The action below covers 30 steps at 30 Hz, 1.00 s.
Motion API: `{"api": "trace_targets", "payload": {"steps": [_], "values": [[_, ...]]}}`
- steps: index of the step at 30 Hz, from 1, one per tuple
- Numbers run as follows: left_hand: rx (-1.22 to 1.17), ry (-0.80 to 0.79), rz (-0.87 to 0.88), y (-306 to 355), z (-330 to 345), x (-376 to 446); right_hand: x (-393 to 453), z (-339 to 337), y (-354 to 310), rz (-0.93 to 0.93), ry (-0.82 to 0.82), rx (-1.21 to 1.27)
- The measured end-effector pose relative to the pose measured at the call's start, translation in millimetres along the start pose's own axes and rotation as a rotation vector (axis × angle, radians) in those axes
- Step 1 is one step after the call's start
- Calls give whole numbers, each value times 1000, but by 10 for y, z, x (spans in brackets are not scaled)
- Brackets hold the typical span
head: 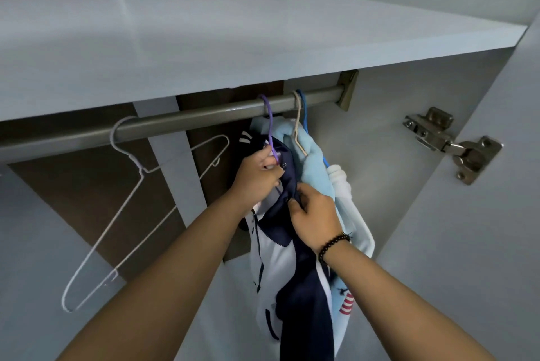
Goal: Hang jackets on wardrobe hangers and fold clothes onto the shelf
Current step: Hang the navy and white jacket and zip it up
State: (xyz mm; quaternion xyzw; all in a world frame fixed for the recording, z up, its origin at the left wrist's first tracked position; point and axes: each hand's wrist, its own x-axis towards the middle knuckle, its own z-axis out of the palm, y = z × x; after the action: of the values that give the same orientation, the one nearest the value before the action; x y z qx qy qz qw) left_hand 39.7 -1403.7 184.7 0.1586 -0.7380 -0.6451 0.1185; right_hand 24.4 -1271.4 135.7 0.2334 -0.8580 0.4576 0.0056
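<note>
A navy and white jacket (pixel 287 287) hangs on a purple hanger (pixel 270 124) hooked over the grey wardrobe rail (pixel 181 124). My left hand (pixel 257 175) grips the jacket's collar just under the hanger's neck. My right hand (pixel 314 216), with a bead bracelet at the wrist, pinches the navy collar a little lower and to the right. Behind it hang a light blue garment (pixel 312 165) on a beige hanger (pixel 298 124) and a white garment (pixel 343 185) on a blue hanger (pixel 304 111).
A bare white wire hanger (pixel 128 214) dangles from the rail at the left. Above the rail runs a wide white shelf (pixel 233 39). The open wardrobe door with a metal hinge (pixel 451 144) stands at the right.
</note>
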Motion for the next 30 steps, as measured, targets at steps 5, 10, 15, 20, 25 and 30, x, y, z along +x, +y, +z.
{"api": "trace_targets", "payload": {"steps": [5,10,15,20,25,30], "values": [[24,-42,-15,38,64,-27,86,-146,134,-8,29,-9],[99,49,-26,-17,95,-51,69,-229,138,-27,20,21],[186,14,-57,-159,43,-158,-7,-296,182,-32,6,17],[308,-7,-38,-299,71,-417,-189,-397,314,5,5,36],[499,-63,45,-363,120,-721,-436,-618,372,-20,-77,-15],[632,-211,75,-311,166,-1065,-830,-844,420,-61,-98,-229]]}}
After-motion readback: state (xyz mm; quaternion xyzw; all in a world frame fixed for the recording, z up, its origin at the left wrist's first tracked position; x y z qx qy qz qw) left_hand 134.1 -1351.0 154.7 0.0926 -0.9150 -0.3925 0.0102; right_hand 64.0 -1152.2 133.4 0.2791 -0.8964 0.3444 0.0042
